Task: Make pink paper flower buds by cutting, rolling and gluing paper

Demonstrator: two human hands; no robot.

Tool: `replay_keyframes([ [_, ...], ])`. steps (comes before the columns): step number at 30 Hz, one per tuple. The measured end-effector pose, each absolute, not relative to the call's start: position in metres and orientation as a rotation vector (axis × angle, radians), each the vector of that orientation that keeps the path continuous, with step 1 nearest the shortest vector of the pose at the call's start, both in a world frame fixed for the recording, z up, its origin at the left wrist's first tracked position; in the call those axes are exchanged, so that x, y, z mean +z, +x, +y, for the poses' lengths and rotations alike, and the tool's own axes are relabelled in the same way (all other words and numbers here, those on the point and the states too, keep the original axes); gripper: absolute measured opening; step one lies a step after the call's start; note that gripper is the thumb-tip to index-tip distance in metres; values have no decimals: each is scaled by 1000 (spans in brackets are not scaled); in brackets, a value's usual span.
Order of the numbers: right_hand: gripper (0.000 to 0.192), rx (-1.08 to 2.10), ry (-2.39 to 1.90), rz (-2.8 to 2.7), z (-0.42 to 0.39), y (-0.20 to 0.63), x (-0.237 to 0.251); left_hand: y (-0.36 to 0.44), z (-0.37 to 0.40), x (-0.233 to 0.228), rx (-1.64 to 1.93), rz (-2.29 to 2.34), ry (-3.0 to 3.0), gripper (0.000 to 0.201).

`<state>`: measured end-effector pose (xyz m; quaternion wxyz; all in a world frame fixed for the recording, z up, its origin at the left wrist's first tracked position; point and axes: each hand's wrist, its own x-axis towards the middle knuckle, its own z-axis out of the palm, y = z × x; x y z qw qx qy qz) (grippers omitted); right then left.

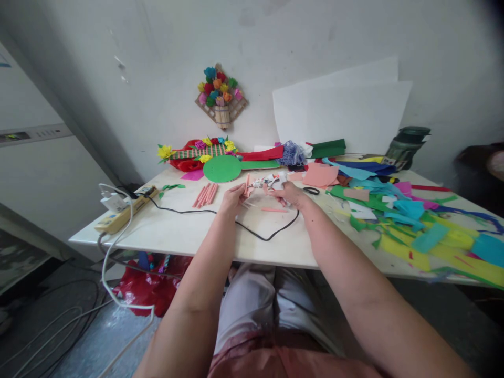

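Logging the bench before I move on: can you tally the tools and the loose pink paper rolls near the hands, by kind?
Pink paper rolls lying in a group: about 5, overlapping
Pink roll in left hand: 1
Pink strip lying by itself: 1
Glue gun in right hand: 1
Scissors: 1
Power strip: 1
Total: about 10

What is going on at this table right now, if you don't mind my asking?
A seated person works on paper crafts. The right hand holds a glue gun, its black cord looping over the table. The left hand holds a pink roll at its tip. More pink rolls lie left; paper scraps cover the right.
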<state>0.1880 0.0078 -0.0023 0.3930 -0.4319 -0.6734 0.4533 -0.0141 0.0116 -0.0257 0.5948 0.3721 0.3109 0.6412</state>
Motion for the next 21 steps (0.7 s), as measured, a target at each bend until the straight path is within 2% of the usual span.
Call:
replay_keyframes([
  [21,22,1150,-1091,-1708,9,188,-4,-14,12,-27,1502,724,910,8],
])
